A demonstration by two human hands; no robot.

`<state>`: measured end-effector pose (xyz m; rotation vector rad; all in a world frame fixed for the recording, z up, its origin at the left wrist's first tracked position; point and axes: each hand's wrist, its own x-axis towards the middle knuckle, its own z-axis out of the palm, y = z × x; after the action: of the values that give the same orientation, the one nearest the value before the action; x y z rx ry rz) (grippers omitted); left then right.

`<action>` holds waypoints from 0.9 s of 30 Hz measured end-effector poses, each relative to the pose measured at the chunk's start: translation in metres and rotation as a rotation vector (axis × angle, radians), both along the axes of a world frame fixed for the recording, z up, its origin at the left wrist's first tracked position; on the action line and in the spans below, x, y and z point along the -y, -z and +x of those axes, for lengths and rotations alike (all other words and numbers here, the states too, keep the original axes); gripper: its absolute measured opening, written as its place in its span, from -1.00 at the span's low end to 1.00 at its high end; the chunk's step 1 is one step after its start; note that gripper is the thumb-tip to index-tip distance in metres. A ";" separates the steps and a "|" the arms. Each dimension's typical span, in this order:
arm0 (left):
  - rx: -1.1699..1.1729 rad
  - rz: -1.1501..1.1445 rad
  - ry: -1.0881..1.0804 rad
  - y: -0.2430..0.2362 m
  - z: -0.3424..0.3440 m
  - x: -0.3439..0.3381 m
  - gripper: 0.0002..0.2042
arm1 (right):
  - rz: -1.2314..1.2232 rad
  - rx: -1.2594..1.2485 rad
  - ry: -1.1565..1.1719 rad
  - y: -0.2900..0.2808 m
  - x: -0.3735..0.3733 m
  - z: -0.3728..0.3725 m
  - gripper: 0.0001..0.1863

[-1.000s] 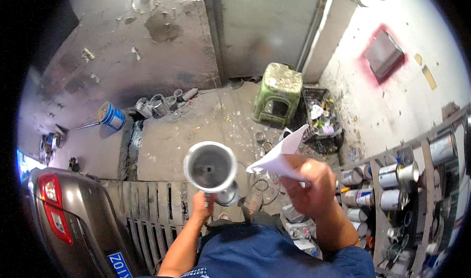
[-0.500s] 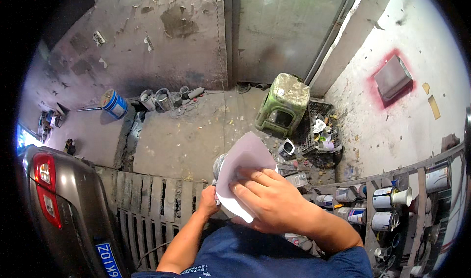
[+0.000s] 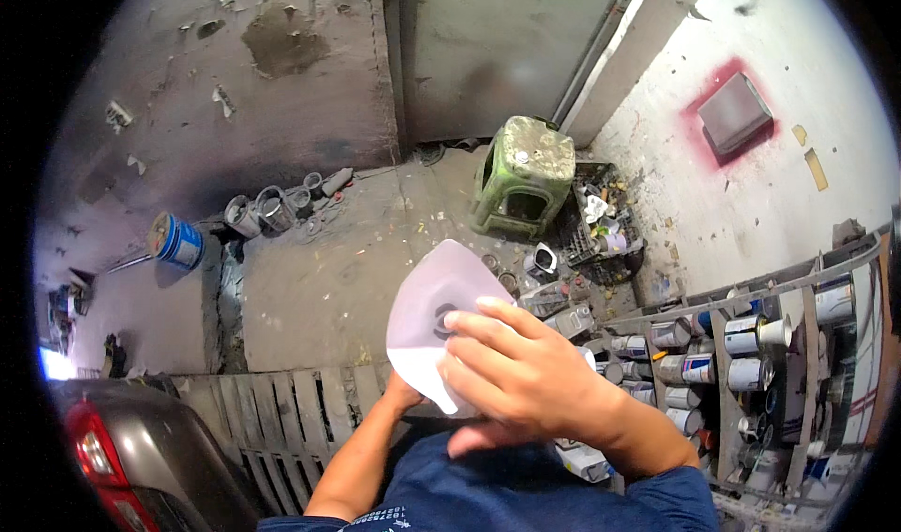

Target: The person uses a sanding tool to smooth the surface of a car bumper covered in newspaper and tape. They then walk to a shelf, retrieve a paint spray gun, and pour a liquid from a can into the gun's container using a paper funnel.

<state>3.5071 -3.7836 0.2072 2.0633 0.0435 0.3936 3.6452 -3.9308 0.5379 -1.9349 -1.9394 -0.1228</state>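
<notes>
A pale, lilac-white sheet like a paper cone (image 3: 427,283) stands in front of my body, its wide side facing up. A dark ring shows in its middle, near my fingertips. My right hand (image 3: 526,372) lies over its right side, fingers stretched and apart, thumb out below. Whether the fingertips press on the sheet is hard to tell. Beneath the sheet's lower left edge is my left hand (image 3: 404,394), mostly covered. Its fingers are hidden now; half a second ago they were curled round a grey metallic part that I cannot make out.
Slatted grating (image 3: 282,410) lies below left, beside a brown car (image 3: 169,438). Ahead stand a blue bucket (image 3: 176,241), a dirty green stool (image 3: 526,175) and a black crate (image 3: 601,222) of rubbish. At right, a rack (image 3: 723,344) holds several paint cans.
The cone has tipped to face up more and shows a dark ring inside. My right fingers have drawn back and spread slightly. The left hand is more covered. The whole view has turned.
</notes>
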 end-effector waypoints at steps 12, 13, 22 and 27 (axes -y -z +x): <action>-0.353 0.098 -0.113 0.132 0.029 -0.109 -0.93 | 0.177 -1.287 1.172 0.274 0.117 0.066 -0.74; -0.414 0.092 -0.161 0.119 0.046 -0.107 -0.93 | 0.133 -1.388 1.220 0.335 0.132 0.063 -0.75; -0.334 -0.080 -0.422 0.256 0.120 -0.125 -0.87 | 0.231 -2.063 1.417 0.724 0.136 0.088 -0.72; -0.285 0.196 -0.287 0.332 0.162 -0.137 -0.75 | 0.505 -2.091 1.398 0.873 0.110 0.142 -0.70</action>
<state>3.6687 -3.6466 -0.1249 2.3004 0.4949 0.2828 3.7877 -4.0405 -0.3346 -1.2345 0.7285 0.6528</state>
